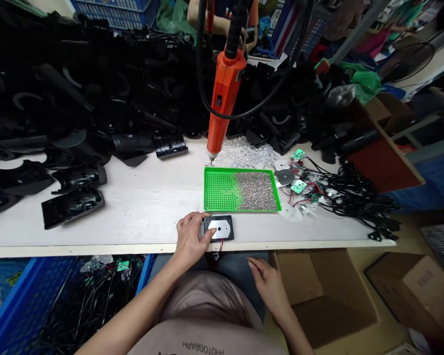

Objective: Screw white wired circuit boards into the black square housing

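My left hand (191,237) rests at the front edge of the white workbench (140,207), its fingers closed on the left side of a small black square housing (219,228) with a shiny metal plate in it. A red wire hangs from the housing over the bench edge. My right hand (268,284) hovers below the bench over my lap, fingers loosely spread, holding nothing. An orange electric screwdriver (224,98) hangs tip down just behind a green tray (219,190) whose right half is covered with small screws.
Black plastic parts (77,98) are heaped across the back and left of the bench. Small green circuit boards with black cables (340,192) lie at the right. A blue crate (25,301) sits under the bench at left, cardboard boxes (414,291) at right. Another person's arm (214,19) shows at the back.
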`<state>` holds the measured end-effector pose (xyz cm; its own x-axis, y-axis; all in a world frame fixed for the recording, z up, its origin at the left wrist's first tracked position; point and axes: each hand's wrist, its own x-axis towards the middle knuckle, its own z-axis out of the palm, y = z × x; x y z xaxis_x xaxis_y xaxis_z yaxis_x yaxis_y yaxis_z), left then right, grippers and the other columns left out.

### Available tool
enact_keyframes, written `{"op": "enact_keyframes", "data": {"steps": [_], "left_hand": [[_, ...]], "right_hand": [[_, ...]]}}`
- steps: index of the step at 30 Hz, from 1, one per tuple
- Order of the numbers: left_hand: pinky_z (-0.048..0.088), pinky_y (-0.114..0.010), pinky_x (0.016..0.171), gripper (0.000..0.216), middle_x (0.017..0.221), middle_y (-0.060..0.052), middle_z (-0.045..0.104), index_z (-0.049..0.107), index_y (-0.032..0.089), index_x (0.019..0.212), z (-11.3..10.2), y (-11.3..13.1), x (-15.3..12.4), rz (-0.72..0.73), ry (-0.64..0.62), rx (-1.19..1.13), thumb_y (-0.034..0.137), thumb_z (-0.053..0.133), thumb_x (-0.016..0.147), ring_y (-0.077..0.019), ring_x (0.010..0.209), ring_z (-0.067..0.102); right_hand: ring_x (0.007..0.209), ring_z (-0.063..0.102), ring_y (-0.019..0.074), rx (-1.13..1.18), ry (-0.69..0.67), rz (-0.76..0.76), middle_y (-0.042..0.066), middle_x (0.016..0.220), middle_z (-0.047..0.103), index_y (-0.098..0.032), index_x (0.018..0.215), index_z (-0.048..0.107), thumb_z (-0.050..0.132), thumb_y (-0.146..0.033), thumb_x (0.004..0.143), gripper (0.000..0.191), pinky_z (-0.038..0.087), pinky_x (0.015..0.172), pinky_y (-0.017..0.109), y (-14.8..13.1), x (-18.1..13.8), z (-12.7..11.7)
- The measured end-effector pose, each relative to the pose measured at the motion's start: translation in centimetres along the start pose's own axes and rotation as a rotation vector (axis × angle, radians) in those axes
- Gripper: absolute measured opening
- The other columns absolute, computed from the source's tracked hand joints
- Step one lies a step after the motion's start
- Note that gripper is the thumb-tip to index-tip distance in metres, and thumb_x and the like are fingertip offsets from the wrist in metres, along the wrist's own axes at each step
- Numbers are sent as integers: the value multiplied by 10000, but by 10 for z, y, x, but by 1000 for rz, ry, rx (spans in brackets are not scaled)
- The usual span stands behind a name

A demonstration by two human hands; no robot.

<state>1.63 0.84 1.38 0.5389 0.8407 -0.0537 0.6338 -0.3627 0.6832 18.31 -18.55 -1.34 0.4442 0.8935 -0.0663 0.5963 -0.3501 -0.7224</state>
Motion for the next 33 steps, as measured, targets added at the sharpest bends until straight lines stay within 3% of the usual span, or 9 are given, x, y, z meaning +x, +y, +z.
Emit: {"op": "enact_keyframes", "data": {"steps": [5,10,14,18,23,25,27,31,33], "left_hand": [[315,-509,963,353,1172,-94,614,534,227,1176,1,-1,-1,28,9,4,349,561,846,-309,1173,485],[310,-504,969,349,1172,-91,617,532,224,1180,2,-2,-1,25,9,6,342,564,853,-302,1176,486],[309,-499,971,347,1172,-85,619,531,226,1182,2,-2,-2,27,18,9,334,567,855,-301,1177,487],[310,-492,977,353,1176,-79,620,530,227,1186,1,-1,-2,27,12,13,339,572,854,-295,1182,484],[313,-493,977,351,1174,-89,617,539,221,1187,1,0,-1,16,10,25,337,568,857,-294,1182,484],[314,-496,980,360,1178,-90,617,540,222,1193,2,-1,-2,21,16,27,342,571,855,-296,1184,485],[313,-499,984,365,1182,-89,618,540,221,1196,2,-1,-2,23,21,26,342,572,853,-298,1189,483],[313,-498,985,359,1173,-87,630,543,218,1192,2,-1,-3,25,16,17,339,570,856,-297,1196,482],[314,-496,982,355,1163,-86,637,544,215,1191,2,-1,-3,32,21,16,339,566,859,-296,1196,486]], "right_hand": [[1107,643,262,170,-211,21,108,1157,702,-199,1154,667,570,-151,800,370,503,963,449,-2,17,45],[1203,556,339,243,-186,97,159,1176,676,-170,1088,677,621,-63,694,412,327,1069,576,-3,31,95],[1145,603,299,384,-278,90,122,1131,700,-169,1053,678,693,-151,685,369,403,1036,499,8,45,106],[1099,632,267,549,-348,86,96,1084,720,-174,1034,674,703,-336,723,351,440,1010,452,10,44,102],[1026,664,273,692,-385,115,126,1123,702,-173,1142,603,699,-555,683,605,504,920,435,8,28,91],[1001,667,263,715,-388,111,116,1101,705,-179,1147,589,694,-572,680,619,515,888,408,7,24,81],[964,667,244,607,-367,105,93,1049,715,-189,1111,599,643,-523,757,488,512,868,387,3,19,64],[724,669,219,49,-299,78,48,851,713,-197,1103,576,546,-366,867,292,527,691,353,-12,11,15],[724,669,229,-170,-194,-22,66,862,705,-193,1094,576,518,-313,889,244,528,657,355,-24,12,-7]]}}
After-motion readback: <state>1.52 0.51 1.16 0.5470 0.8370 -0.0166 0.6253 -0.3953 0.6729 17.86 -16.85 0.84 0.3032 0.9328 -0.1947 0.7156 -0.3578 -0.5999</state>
